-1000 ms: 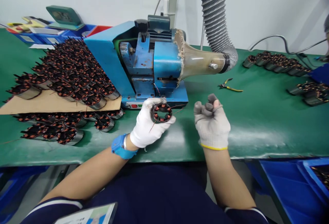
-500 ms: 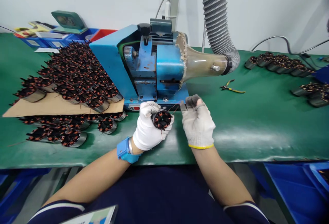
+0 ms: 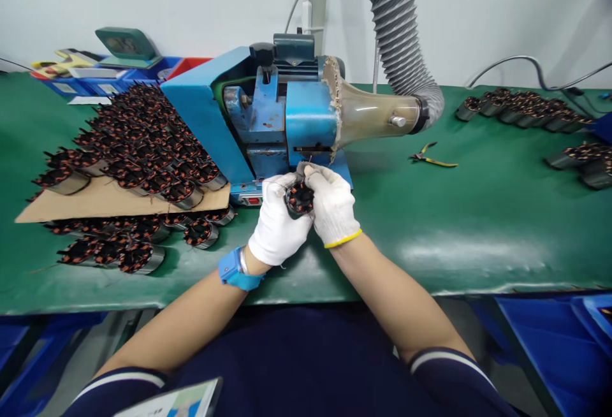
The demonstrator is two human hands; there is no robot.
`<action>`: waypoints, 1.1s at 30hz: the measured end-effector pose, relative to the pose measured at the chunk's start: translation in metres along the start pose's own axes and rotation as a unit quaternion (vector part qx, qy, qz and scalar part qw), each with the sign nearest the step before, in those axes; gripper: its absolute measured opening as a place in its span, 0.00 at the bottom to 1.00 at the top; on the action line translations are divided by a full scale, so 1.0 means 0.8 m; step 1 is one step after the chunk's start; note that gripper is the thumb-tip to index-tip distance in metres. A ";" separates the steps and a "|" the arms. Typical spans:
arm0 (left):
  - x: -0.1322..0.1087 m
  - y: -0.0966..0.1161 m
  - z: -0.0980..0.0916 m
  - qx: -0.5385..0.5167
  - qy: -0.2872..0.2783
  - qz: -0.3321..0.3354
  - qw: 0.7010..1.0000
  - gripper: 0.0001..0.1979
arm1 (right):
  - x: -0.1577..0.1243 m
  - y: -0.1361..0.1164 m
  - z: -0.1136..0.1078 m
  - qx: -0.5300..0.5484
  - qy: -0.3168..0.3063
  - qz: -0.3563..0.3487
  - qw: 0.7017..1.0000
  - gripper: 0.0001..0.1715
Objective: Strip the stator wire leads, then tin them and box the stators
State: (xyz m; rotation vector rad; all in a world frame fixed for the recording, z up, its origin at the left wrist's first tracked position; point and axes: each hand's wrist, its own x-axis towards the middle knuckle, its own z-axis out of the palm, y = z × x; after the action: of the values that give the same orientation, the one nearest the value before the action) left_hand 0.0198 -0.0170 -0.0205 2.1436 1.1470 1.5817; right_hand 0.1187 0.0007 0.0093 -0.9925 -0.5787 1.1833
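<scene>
My left hand [image 3: 278, 229], in a white glove, is closed around a wound motor stator [image 3: 299, 199] whose open end with dark insulation and copper coils faces me. My right hand [image 3: 332, 203], in a white glove with grey fingertips, is at the stator's upper right edge. Its thumb and finger are pinched together on a thin copper lead wire [image 3: 310, 159], whose tip shows just above them. Both hands are right in front of the blue machine [image 3: 310, 111], close to its slotted housing.
Many stators [image 3: 143, 130] crowd the left, some on a cardboard sheet [image 3: 95, 203]. Yellow-handled cutters [image 3: 433, 157] lie right of the machine. More stators [image 3: 530, 111] stand at the far right. A grey hose [image 3: 396, 28] joins the machine's clear funnel [image 3: 373, 114].
My right hand has come left and up to the stator, and its fingers have closed on the wire. My left hand has raised the stator slightly toward the machine.
</scene>
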 end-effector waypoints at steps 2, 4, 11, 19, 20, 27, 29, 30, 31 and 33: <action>0.008 -0.003 0.006 0.009 0.009 0.001 1.000 0.30 | 0.011 -0.003 0.004 -0.012 -0.002 -0.008 1.000 0.07; 0.014 -0.003 0.012 0.020 0.010 0.006 1.000 0.31 | 0.019 -0.008 0.006 -0.026 0.002 -0.017 0.999 0.07; 0.024 0.009 0.020 0.022 -0.014 -0.011 1.000 0.34 | 0.024 -0.019 0.002 -0.071 0.031 -0.040 0.996 0.08; 0.032 0.011 0.019 0.013 -0.048 -0.012 0.999 0.32 | 0.026 -0.014 0.003 -0.046 0.039 -0.046 0.997 0.07; 0.030 0.011 0.019 0.014 -0.045 -0.009 0.999 0.32 | 0.023 -0.014 0.002 -0.039 0.041 -0.045 0.997 0.07; -0.003 0.003 0.010 -0.011 -0.007 0.051 0.999 0.27 | -0.033 0.001 -0.023 -0.064 0.017 -0.074 0.995 0.14; -0.008 0.003 0.008 -0.014 0.006 0.046 0.999 0.24 | -0.043 0.006 -0.027 -0.069 -0.001 -0.089 0.994 0.14; -0.009 0.004 0.007 -0.014 0.016 0.041 0.999 0.23 | -0.045 0.007 -0.027 -0.072 -0.009 -0.097 0.993 0.14; -0.010 0.005 0.007 -0.014 0.028 0.038 0.999 0.23 | -0.046 0.007 -0.027 -0.076 -0.016 -0.101 0.992 0.15; -0.009 0.007 0.007 -0.009 0.034 0.031 0.999 0.25 | -0.041 0.006 -0.025 -0.079 -0.023 -0.093 0.992 0.15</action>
State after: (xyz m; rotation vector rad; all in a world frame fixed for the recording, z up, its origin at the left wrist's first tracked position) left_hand 0.0268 -0.0243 -0.0243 2.1501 1.0921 1.6971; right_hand 0.1227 -0.0367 -0.0005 -1.0241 -0.7939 1.0083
